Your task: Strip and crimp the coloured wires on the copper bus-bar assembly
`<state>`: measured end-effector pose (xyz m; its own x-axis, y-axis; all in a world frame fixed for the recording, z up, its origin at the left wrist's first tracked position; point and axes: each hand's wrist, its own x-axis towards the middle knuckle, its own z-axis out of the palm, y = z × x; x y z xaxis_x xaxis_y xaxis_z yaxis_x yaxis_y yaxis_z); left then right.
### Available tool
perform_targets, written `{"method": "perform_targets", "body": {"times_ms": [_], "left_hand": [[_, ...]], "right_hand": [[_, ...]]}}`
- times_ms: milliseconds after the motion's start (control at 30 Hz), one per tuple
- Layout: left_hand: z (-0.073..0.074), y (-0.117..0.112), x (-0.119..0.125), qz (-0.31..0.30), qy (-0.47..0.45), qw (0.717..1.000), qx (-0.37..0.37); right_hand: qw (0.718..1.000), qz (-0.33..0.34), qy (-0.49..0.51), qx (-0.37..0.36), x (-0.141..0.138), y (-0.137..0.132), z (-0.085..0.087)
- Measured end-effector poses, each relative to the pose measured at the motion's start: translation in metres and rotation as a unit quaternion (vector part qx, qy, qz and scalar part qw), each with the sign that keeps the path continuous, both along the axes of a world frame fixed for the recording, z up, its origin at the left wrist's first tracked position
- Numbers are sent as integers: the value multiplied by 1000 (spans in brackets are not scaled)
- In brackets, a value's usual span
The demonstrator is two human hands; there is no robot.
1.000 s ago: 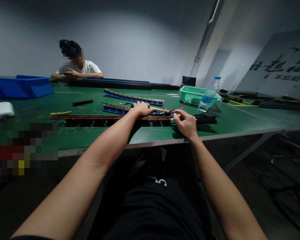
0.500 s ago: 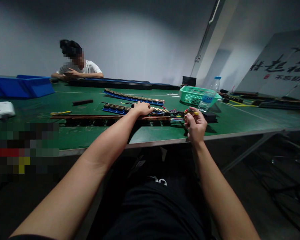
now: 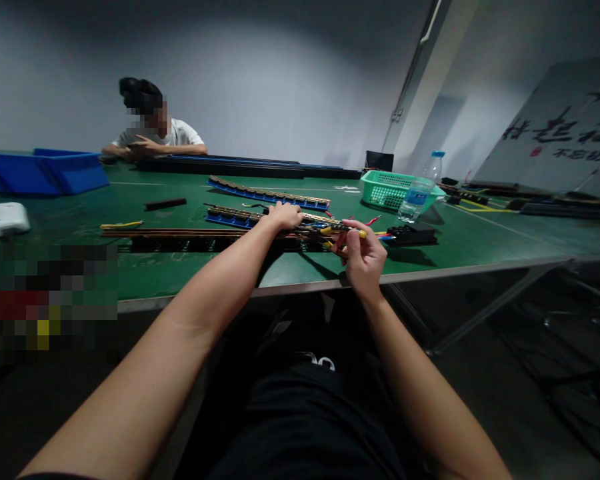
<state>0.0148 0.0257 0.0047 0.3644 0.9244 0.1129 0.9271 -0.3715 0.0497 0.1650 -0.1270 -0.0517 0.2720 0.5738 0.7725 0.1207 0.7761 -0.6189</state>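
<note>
My left hand rests palm down with fingers curled on a long copper-coloured rail that lies across the green table. My right hand is raised just off the table's near edge, its fingers pinched on a small tool with a yellow tip. Coloured wires trail from the rail's right end beside that hand. Two shorter blue strips with brown parts lie beyond my left hand.
A green mesh basket and a water bottle stand at the right. A blue bin and a white device sit at the left. Another person leans on the far side. A black block lies near my right hand.
My right hand lifted from the rail's right end, swung out to the right, then came back left with the yellow-tipped tool pinched in it. My left hand stayed on the rail.
</note>
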Motion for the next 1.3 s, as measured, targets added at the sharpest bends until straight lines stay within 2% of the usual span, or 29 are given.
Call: {"method": "perform_targets", "body": {"times_ms": [133,300,433,633,733,833,933,1100,1200,1300], "left_hand": [[1,1,0,3,4,1000,-8],[1,-1,-2,1,3,1000,-5],[0,-3,-2,-1,0,1000,2],[0,-4,-2,-1,-3,1000,-1],[1,-4,-1,4,-4,1000,-3],[2,-4,0,6,2,1000,-8],[3,-4,0,5,10,1000,-10],[2,-3,-1,9,10,1000,-5],[2,-3,-1,7,5,1000,-4],[1,-2,-1,5,3,1000,-5]], "right_hand": [[999,-4,37,-17,-11,-1,6],[990,-77,118,-15,-10,2,4],[990,-77,114,-36,-4,8,3],[996,-38,50,-61,-4,9,3],[997,-3,-20,-68,-5,6,1],[992,-7,-112,-55,-5,4,0],[974,-28,-226,-22,-5,1,-1],[927,-13,-374,6,-10,-1,-1],[928,-5,-373,-3,-10,-2,-2],[966,-3,-259,-28,-9,-2,-2]]}}
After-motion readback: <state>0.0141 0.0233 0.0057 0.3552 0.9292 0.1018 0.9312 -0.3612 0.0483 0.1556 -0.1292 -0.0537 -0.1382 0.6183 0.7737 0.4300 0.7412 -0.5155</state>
